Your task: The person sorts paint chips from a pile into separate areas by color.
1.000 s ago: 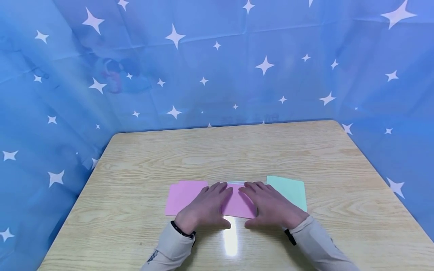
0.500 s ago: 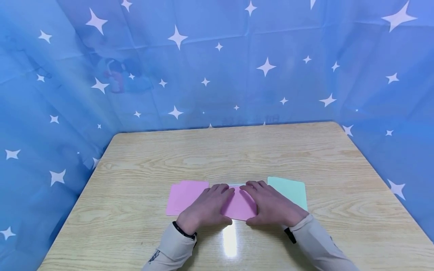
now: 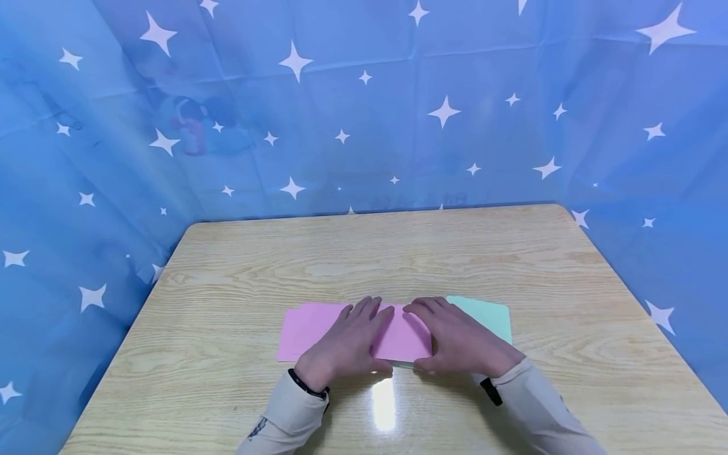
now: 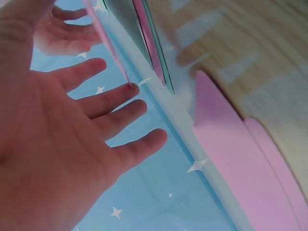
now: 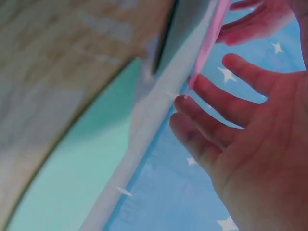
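Observation:
A pink card (image 3: 402, 335) is held level between my two hands, a little above the table. My left hand (image 3: 344, 344) holds its left side, fingers at the far edge and thumb at the near edge. My right hand (image 3: 463, 344) holds the right side in the same way. In the left wrist view, the fingertips touch the edge of the raised pink card (image 4: 108, 45). Beneath it lie other cards: a green card (image 4: 130, 26) and a pink lower card (image 4: 150, 45) show at their edges. The right wrist view shows the raised pink card (image 5: 207, 48) against the fingertips.
Overlapping pink cards (image 3: 307, 332) lie left of the hands. A mint green card (image 3: 486, 319) lies to the right, partly behind the right hand. The wooden table (image 3: 364, 259) is bordered by a blue star-printed cloth (image 3: 364, 114).
Both hands and the pink card between them have risen slightly. A strip of green now shows under the card's near edge, and the pale card edge behind it is covered.

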Action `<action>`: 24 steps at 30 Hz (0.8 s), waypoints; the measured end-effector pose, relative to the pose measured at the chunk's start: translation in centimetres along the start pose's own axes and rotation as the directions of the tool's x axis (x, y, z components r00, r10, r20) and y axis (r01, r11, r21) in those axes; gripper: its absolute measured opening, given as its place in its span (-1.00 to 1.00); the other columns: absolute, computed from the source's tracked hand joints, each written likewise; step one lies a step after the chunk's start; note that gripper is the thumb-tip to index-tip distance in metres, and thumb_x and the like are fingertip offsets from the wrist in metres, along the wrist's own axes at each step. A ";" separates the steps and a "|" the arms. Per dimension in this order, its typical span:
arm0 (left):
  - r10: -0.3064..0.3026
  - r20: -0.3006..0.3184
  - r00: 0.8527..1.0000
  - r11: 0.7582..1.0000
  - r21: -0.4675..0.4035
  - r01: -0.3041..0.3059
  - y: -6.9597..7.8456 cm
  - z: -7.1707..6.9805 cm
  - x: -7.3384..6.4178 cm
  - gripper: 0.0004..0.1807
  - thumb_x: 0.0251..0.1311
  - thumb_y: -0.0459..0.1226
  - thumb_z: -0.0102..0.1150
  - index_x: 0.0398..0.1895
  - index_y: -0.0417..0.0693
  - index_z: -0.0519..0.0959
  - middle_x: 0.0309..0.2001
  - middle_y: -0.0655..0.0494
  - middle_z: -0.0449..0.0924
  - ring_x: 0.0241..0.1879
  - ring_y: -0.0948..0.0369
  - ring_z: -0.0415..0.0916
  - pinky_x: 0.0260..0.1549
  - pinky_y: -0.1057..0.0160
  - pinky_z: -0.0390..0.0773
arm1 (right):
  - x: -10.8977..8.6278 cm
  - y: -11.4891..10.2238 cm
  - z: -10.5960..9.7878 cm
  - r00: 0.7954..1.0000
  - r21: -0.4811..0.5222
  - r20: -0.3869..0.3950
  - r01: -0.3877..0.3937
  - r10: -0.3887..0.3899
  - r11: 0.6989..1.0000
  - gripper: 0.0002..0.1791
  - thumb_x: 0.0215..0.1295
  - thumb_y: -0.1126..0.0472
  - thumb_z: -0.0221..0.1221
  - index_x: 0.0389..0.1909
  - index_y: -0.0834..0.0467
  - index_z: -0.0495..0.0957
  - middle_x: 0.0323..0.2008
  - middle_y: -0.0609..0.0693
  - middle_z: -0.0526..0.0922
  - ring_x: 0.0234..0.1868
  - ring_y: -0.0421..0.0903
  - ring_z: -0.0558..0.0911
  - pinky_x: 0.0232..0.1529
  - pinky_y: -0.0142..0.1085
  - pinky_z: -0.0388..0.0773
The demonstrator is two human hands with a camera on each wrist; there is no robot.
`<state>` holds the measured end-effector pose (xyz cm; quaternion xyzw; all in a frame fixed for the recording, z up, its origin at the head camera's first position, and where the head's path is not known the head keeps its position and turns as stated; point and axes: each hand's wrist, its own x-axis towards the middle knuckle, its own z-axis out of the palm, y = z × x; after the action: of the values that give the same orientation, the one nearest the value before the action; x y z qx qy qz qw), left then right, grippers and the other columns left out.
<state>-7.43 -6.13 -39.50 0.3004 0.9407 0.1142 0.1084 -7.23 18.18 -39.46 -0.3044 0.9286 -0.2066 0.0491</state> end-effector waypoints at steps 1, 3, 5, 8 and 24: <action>0.006 -0.004 1.000 1.000 0.001 -0.006 0.0 -0.1 0.0 0.11 0.02 0.19 0.50 0.59 0.05 0.19 0.58 -0.12 0.13 0.58 -0.01 0.03 0.50 -0.15 0.15 | 0.0 -0.1 -0.2 1.000 0.003 0.000 -0.002 0.002 1.000 -0.08 -0.06 -0.08 0.53 0.36 0.06 0.42 0.27 -0.06 0.48 0.21 -0.06 0.46 0.15 -0.08 0.52; 0.021 -0.018 1.000 1.000 0.003 -0.021 0.1 -0.3 0.1 0.07 0.05 0.18 0.48 0.58 0.05 0.20 0.56 -0.13 0.16 0.57 0.00 0.06 0.50 -0.13 0.17 | 0.1 -0.3 -0.5 1.000 0.000 0.001 -0.009 0.009 1.000 -0.12 -0.04 -0.10 0.53 0.34 0.05 0.44 0.29 -0.02 0.46 0.22 -0.05 0.47 0.12 -0.09 0.55; 0.039 -0.037 0.999 0.999 0.010 -0.038 0.1 -0.5 0.1 0.04 0.06 0.18 0.47 0.55 0.04 0.24 0.53 -0.14 0.21 0.55 0.00 0.09 0.49 -0.12 0.19 | 0.1 -0.4 -0.9 1.000 -0.019 0.001 -0.011 0.011 1.000 -0.15 -0.02 -0.12 0.52 0.30 0.07 0.47 0.33 0.04 0.45 0.26 0.01 0.48 0.13 -0.08 0.57; 0.059 -0.071 0.996 0.998 0.019 -0.058 0.1 -1.0 0.1 -0.03 0.05 0.18 0.48 0.50 0.04 0.33 0.49 -0.14 0.26 0.53 0.00 0.14 0.47 -0.12 0.22 | 0.0 -0.7 -1.2 1.000 -0.050 -0.006 -0.012 0.011 0.999 -0.18 -0.01 -0.15 0.51 0.27 0.09 0.51 0.38 0.12 0.43 0.36 0.09 0.44 0.18 -0.04 0.57; 0.063 -0.134 0.989 0.998 -0.019 -0.066 -1.6 -3.3 -1.5 -0.09 0.05 0.21 0.47 0.43 0.03 0.44 0.47 -0.11 0.29 0.51 -0.02 0.18 0.47 -0.09 0.23 | 1.3 -2.4 -2.0 0.997 -0.132 -0.045 0.055 -0.062 0.990 -0.25 0.10 -0.26 0.45 0.26 0.00 0.56 0.45 0.14 0.40 0.44 0.15 0.37 0.30 0.08 0.51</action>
<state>-7.98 -8.78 -36.55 0.3210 0.9343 0.1486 0.0452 -7.37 16.37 -36.60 -0.3290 0.9317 -0.1543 0.0002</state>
